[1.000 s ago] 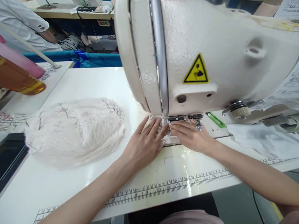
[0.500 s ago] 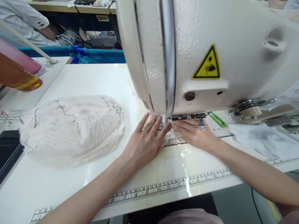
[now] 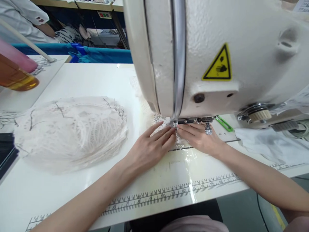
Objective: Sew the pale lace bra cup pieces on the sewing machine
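A piece of pale lace fabric [image 3: 159, 124] lies under the needle area of the sewing machine [image 3: 154, 58]. My left hand [image 3: 154, 141] rests flat on its near side, fingers stretched out and pointing to the needle. Just right of the needle, my right hand [image 3: 199, 137] lies low on the machine bed with fingers extended, their tips close to my left fingertips. The machine's metal attachment [image 3: 193, 120] partly covers the right fingers. Most of the lace near the needle is hidden under my fingers.
A pile of lace pieces [image 3: 72, 132] with dark thread ends lies to the left. Green thread snips [image 3: 224, 123] and white cloth [image 3: 265, 145] are on the right. A printed ruler [image 3: 169, 193] runs along the front edge. Behind, a person in a white sleeve [image 3: 29, 13] sits.
The lace has fed away from me under the needle; its near edge, seen earlier beside my hands, has mostly gone from sight. My left fingers have drawn closer together. The view has shifted slightly.
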The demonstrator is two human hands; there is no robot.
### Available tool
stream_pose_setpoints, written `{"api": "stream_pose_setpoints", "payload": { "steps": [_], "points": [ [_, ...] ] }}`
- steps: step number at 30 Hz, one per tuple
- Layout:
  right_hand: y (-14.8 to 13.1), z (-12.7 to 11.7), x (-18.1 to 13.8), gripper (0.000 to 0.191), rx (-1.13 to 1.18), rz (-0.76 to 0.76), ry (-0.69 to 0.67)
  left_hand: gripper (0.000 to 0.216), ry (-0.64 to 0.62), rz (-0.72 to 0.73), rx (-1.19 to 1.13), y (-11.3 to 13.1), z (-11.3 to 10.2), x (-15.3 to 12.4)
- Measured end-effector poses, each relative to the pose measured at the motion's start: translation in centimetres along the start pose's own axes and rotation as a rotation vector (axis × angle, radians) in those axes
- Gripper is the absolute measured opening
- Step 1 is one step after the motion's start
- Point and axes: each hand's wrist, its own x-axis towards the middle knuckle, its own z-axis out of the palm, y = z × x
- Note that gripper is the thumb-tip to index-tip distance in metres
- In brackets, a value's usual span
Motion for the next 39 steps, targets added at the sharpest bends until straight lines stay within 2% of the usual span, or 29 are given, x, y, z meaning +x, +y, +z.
{"api": "stream_pose_setpoints", "payload": {
  "steps": [14, 20, 27, 33, 39],
  "points": [
    [-1.2, 0.9, -0.4, 0.027, 0.153, 0.033, -0.042, 0.021, -0.028, -0.078, -0.046, -0.6, -0.1, 0.0],
    [-1.5, 0.5, 0.3, 0.014, 0.223, 0.058, -0.015, 0.018, 0.057, -0.106, -0.025, -0.6, -0.7, -0.1],
    [-1.7, 0.3, 0.2, 0.013, 0.320, -0.043, 0.091, 0.011, 0.141, 0.043, -0.020, -0.8, -1.1, -0.3],
    [-1.8, -0.1, 0.7, 0.005, 0.366, -0.069, 0.166, 0.020, 0.182, 0.066, 0.014, -0.7, -1.1, -0.3],
    [-2.0, -0.3, 0.8, 0.021, 0.338, -0.090, 0.187, 0.022, 0.216, 0.101, 0.053, -0.4, -1.3, -0.2]
  ]
}}
